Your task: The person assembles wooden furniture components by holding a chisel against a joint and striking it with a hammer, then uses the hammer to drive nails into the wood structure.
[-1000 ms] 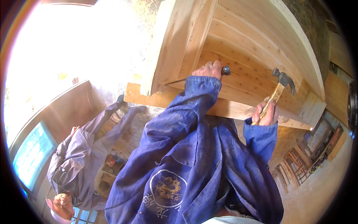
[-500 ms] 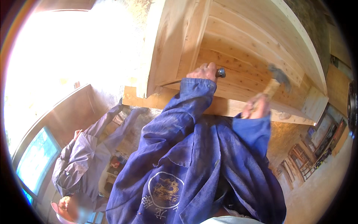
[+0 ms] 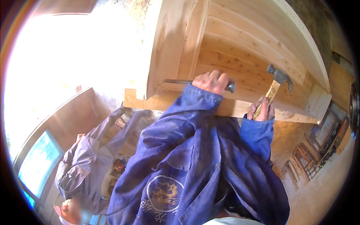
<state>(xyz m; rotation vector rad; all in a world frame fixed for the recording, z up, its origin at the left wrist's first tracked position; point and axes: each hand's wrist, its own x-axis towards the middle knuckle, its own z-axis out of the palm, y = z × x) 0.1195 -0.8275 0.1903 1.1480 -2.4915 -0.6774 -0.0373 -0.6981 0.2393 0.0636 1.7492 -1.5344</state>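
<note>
In front of me is a large pale wooden cabinet body [image 3: 213, 110], its inside facing me. My left hand [image 3: 212, 81] is wrapped round a chisel [image 3: 176, 81]; its flat blade points left past the upright side panel, and the capped butt of its handle sticks out on the right. My right hand [image 3: 262, 109], near the cabinet's front rail, grips a claw hammer [image 3: 280, 75] by its wooden handle. The hammer's dark head is raised in front of the inner boards, apart from the chisel butt. Most of the chisel's handle is hidden by my fingers.
At the left a person in grey work clothes [image 3: 88, 153] stands beside a brown panel [image 3: 71, 112] and a blue-framed window [image 3: 39, 157]. Wooden frames [image 3: 305, 157] and long bars lean against the wall at the right. Bright light washes out the upper left.
My left hand has moved slightly right and down, and the chisel blade now shows lying nearly level, drawn away from the lower corner. The hammer has shifted a little and is no longer blurred.
</note>
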